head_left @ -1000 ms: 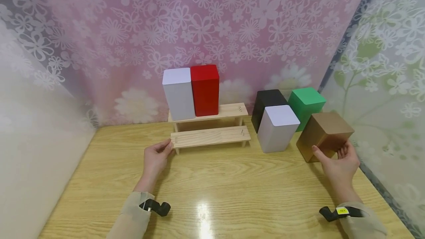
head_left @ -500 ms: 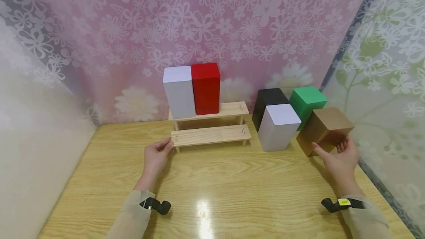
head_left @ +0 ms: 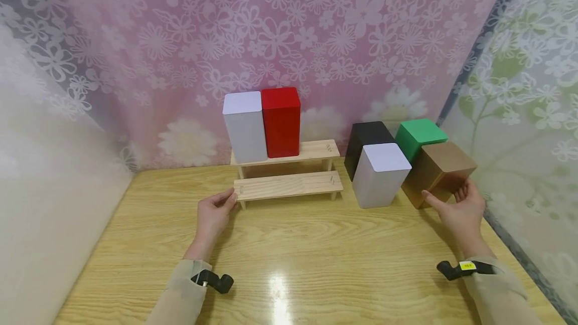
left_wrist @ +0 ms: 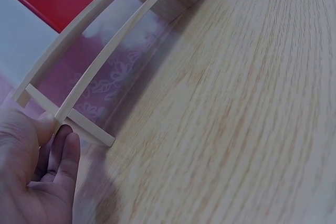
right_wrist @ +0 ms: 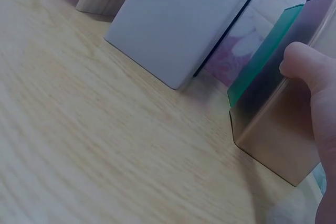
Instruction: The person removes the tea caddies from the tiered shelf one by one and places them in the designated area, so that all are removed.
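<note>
My left hand (head_left: pixel 213 217) pinches the left end of the lower step of a two-tier wooden shelf (head_left: pixel 289 187). In the left wrist view, the thumb lies over the board of this shelf (left_wrist: pixel 105 51), with fingers beneath. On the upper tier, a tall white box (head_left: pixel 246 132) and a red box (head_left: pixel 282 124) stand side by side. At the right, my right hand (head_left: pixel 460 217) grips a brown box (head_left: pixel 440 172) low on its near side, thumb at the left. The right wrist view has the thumb on the edge of the brown box (right_wrist: pixel 281 135); the other fingers are hidden there.
A green box (head_left: pixel 420 137) stands right behind the brown one. To its left are a black box (head_left: pixel 366 139) and a second white box (head_left: pixel 379 177) in front. Bare wooden tabletop (head_left: pixel 316 255) lies between my arms. A floral curtain (head_left: pixel 289 29) hangs behind.
My right hand has moved the brown box away from me and slightly left, closer to the green and white boxes. The left hand keeps its hold on the shelf.
</note>
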